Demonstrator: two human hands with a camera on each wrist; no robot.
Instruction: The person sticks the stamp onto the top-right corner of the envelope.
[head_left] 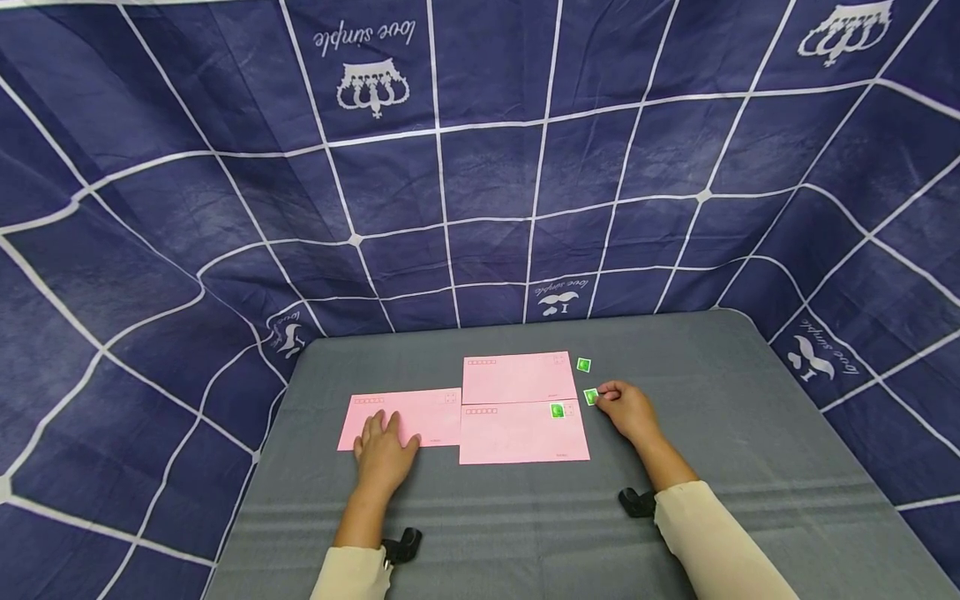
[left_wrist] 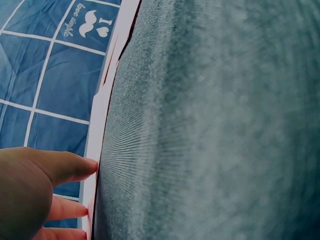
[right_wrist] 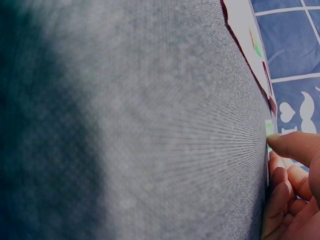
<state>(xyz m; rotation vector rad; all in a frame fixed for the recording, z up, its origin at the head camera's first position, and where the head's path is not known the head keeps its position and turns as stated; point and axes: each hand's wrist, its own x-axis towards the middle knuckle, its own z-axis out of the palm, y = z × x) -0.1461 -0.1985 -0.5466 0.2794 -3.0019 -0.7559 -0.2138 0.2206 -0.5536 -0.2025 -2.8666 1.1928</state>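
Note:
My left hand [head_left: 386, 458] rests on the left pink envelope [head_left: 420, 412], its fingers spread. In the left wrist view, the thumb [left_wrist: 80, 167] and fingertips meet that envelope's surface. To the right of the envelopes, my right hand [head_left: 628, 410] pinches the edge of a small green stamp [head_left: 591, 397] between thumb and fingertip, close over the table; its other fingers are curled in the right wrist view. Another green stamp [head_left: 583, 365] lies just behind it. The front right envelope [head_left: 517, 437] bears a green stamp [head_left: 557, 410] near its top right corner.
A third pink envelope [head_left: 517, 379], without a green stamp, lies directly behind the front right one. All lie on a grey cloth-covered table [head_left: 525, 525]. A blue checked curtain [head_left: 495, 183] rises behind the table and along both sides.

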